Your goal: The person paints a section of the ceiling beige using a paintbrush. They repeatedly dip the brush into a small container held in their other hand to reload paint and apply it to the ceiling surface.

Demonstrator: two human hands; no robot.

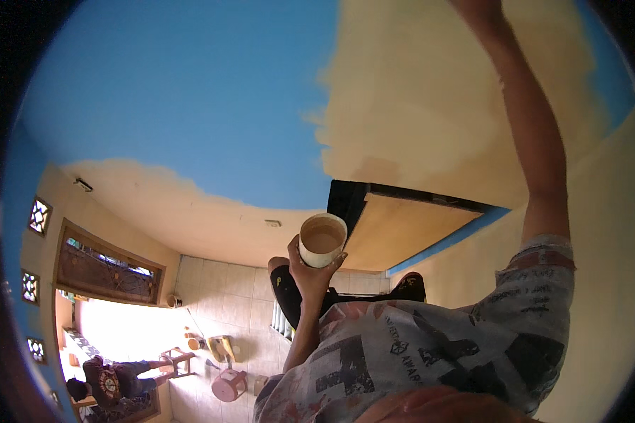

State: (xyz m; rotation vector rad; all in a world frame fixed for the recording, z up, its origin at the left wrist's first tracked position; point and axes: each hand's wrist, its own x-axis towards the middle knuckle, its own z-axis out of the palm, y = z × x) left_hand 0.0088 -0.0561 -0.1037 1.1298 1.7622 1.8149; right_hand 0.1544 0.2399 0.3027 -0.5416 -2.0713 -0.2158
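My left hand (pixel 309 277) is wrapped round a white round tub (pixel 322 255) and holds it upright at waist height. Tan-brown paint (pixel 323 235) fills part of it. High on the right my right arm stretches up to the wall. Only the wrist and back of my right hand (pixel 478 13) show; its fingers are cut off by the upper edge, so whatever they hold is hidden. Around that arm the wall is covered with tan paint (pixel 416 92), uneven and darker in patches. Its ragged border meets blue wall (pixel 190 92) on the left.
Below the tan area juts a wooden panel (pixel 409 229) with a black edge. White rungs (pixel 283 324) show beside my leg. Far below on the tiled floor (pixel 219 289) are a pink stool (pixel 228 385), a yellowish tray (pixel 224 349) and a wooden stool (pixel 179 362). Another person (pixel 116 379) is near the bright doorway.
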